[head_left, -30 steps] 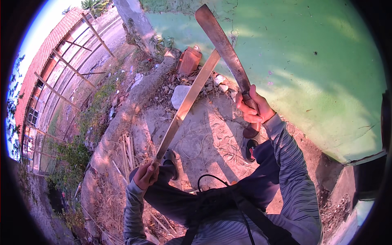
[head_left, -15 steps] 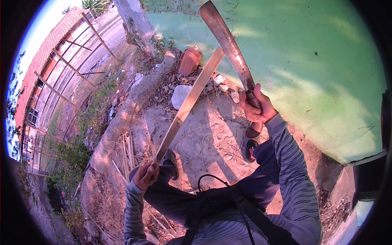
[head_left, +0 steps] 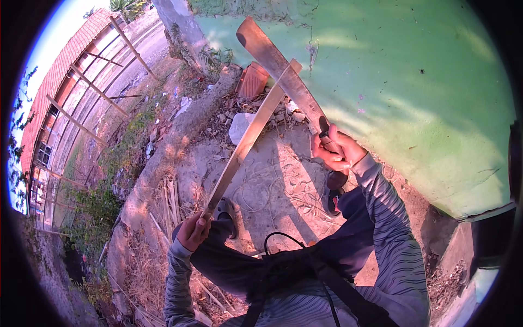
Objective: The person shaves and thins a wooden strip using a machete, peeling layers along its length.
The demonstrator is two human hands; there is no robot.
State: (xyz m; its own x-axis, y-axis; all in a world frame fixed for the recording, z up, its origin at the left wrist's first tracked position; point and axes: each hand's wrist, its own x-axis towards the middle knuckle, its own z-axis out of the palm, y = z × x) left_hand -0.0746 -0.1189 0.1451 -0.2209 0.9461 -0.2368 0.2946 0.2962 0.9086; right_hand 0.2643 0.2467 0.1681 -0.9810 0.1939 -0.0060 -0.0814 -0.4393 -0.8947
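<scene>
My left hand (head_left: 193, 232) is closed around the lower end of a long, flat strip of bamboo or wood (head_left: 244, 151), which slants up and to the right. In my right hand (head_left: 340, 148) is the dark handle of a machete (head_left: 291, 80). Its broad brown blade tilts up to the left. Near the strip's upper end the blade crosses over it, and the strip's tip shows just beyond the blade's edge. Whether the two touch or are slightly apart I cannot tell for sure.
A green wall (head_left: 403, 82) rises on the right. Ahead lie a pale stone (head_left: 240, 128), an orange hollow brick (head_left: 252, 80) and rubble. Thin split strips (head_left: 171, 201) lie on the ground at left. My feet in dark sandals (head_left: 332, 199) are on the ground.
The machete has swung leftward and down, so its blade now crosses the strip's upper end. My right hand has shifted slightly left and lower. My left hand and the strip have barely moved.
</scene>
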